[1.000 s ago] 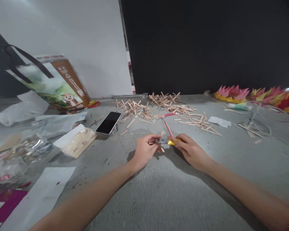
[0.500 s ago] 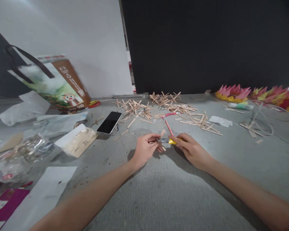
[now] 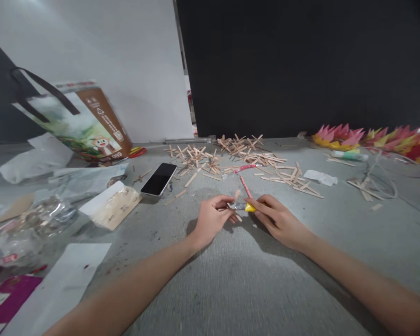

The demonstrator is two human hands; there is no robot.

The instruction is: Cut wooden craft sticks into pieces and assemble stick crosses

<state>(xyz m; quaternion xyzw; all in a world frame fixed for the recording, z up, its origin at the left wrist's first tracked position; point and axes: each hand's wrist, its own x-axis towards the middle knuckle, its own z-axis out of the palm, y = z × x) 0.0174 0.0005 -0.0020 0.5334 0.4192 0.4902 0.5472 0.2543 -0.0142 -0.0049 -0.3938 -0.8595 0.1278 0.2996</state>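
Near the middle of the grey surface, my left hand (image 3: 213, 217) is closed on a small wooden craft stick (image 3: 237, 193). Another light wooden end (image 3: 238, 218) shows below its fingertips. My right hand (image 3: 278, 217) pinches a yellow-ended thing (image 3: 250, 207) whose flat, silvery-grey part (image 3: 237, 206) points left and meets the left fingertips. Whether this is a blade or a tube cannot be made out. Just beyond the right fingers, a pink patterned stick (image 3: 245, 186) slants away; whether that hand touches it is unclear.
Loose and crossed craft sticks (image 3: 196, 156) lie beyond my hands. A phone (image 3: 159, 179), plastic packets (image 3: 114, 205) and a carrier bag (image 3: 91, 126) are on the left. Pink-and-yellow paper pieces (image 3: 339, 137), a glue-stick-like tube (image 3: 350, 155) and a pale cable (image 3: 374, 170) lie right.
Both hands keep nearly the same place and grip. The silvery-grey part and yellow end have shifted only very slightly.
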